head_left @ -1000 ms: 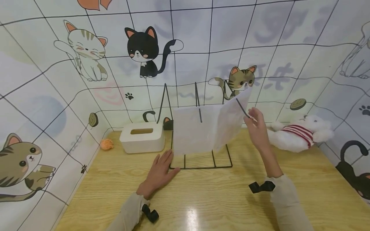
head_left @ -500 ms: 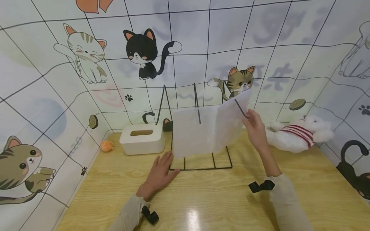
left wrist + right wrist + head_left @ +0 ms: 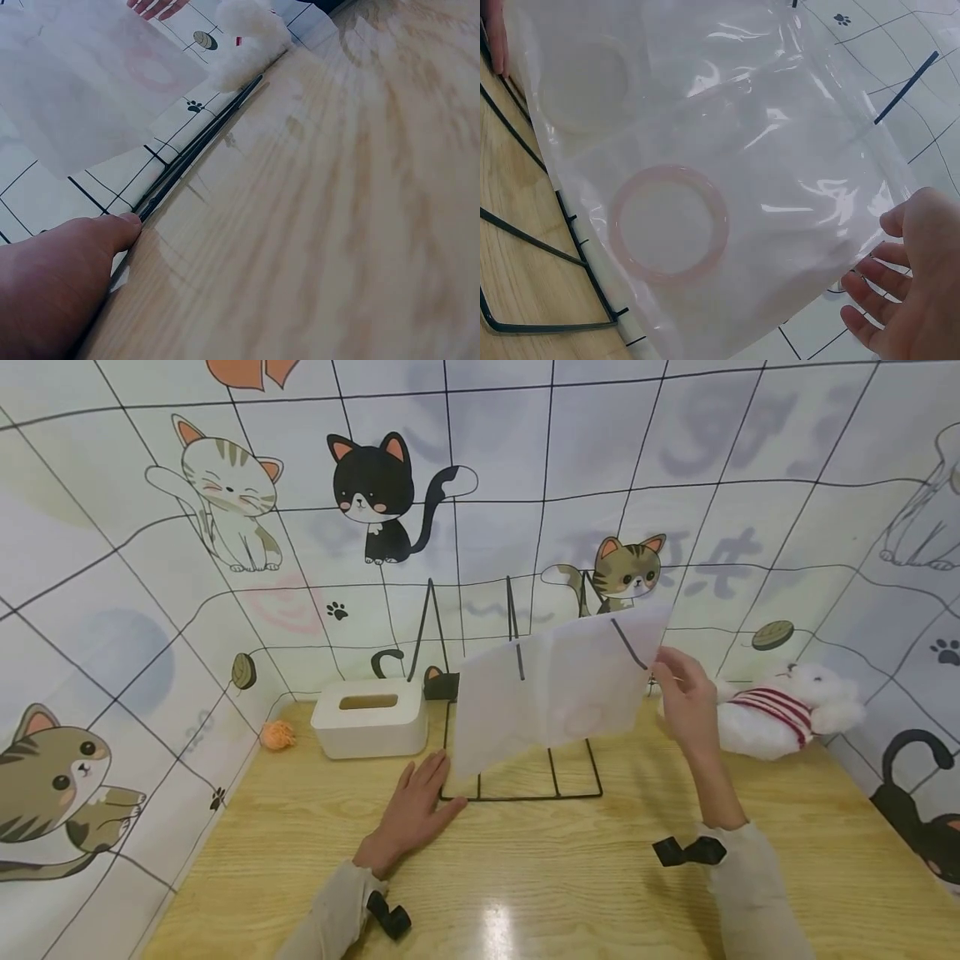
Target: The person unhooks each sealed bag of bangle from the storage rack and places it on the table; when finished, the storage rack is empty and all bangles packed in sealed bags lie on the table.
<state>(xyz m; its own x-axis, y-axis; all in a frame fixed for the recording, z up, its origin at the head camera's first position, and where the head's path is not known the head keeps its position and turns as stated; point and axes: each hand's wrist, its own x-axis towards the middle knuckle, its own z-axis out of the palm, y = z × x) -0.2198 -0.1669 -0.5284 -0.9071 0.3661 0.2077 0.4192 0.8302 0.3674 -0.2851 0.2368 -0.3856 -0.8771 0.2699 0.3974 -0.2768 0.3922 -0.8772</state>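
A translucent white plastic bag (image 3: 495, 714) hangs at a black wire rack (image 3: 525, 798), two of whose thin arms overlap its upper part. In the right wrist view, a pink ring (image 3: 617, 232) and a fainter pale ring show in the bag. My right hand (image 3: 693, 710) pinches the bag's right edge; the thumb (image 3: 904, 217) lies on it, the index finger is hidden behind it, and the other fingers spread loosely below. My left hand (image 3: 412, 806) rests flat on the table with its fingers straight, thumb and fingertips at the rack's left base wire.
A white tissue box (image 3: 371, 735) stands left of the rack. An orange pompom (image 3: 277, 735) lies beyond it by the left wall. At the right lies a white plush toy (image 3: 753, 727) in red stripes. A cat-print wall covering (image 3: 495, 535) closes off the back.
My right hand has moved right and the bag's right part has been drawn out with it. The bag now spreads flatter and tilts, its lower right edge higher. The left hand has not moved.
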